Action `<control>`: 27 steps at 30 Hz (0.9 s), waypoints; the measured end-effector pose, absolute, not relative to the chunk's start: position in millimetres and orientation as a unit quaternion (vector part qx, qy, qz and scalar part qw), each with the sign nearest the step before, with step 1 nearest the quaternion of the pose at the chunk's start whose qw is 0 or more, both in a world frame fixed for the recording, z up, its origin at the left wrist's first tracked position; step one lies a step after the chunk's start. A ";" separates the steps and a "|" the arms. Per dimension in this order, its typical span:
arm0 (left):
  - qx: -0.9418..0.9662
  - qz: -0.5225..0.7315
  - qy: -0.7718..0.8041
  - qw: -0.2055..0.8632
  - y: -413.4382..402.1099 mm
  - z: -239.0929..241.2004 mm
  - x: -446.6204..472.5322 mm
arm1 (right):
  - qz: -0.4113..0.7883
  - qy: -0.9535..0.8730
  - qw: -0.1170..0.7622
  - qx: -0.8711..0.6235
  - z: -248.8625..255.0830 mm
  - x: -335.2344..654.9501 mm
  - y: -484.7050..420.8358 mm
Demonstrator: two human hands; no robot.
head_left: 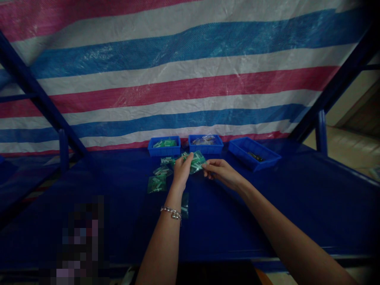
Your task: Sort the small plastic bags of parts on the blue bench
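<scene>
My left hand (181,170) grips a small clear bag of green parts (196,161) above the dark blue table (297,206). My right hand (220,171) pinches the same bag at its right edge. A bracelet (171,212) circles my left wrist. Several similar green-filled bags (157,180) lie flat on the table just left of my left hand, and another bag (184,205) lies partly hidden behind my left forearm.
Three blue trays stand at the back: a left tray (164,146) with green bags, a middle tray (206,144) with clear bags, and a right tray (254,153) with a small dark item. A striped tarp (178,79) hangs behind, and blue rack posts (322,132) flank the table.
</scene>
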State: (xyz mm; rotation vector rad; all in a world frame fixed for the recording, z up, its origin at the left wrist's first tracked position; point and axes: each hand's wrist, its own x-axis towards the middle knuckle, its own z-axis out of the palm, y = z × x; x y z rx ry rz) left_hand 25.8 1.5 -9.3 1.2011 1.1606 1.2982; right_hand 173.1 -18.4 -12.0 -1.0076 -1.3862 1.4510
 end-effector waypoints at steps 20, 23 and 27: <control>0.501 0.551 0.471 0.473 5.1 -14.3 26.3 | 0.583 -0.561 0.426 -0.406 -14.0 172.1 -18.0; 0.501 0.552 0.472 0.471 5.8 -14.9 26.4 | 0.582 -0.560 0.426 -0.407 -14.8 172.4 -17.4; 0.504 0.549 0.473 0.470 6.0 -15.2 26.4 | 0.578 -0.557 0.427 -0.415 -14.3 171.9 -18.2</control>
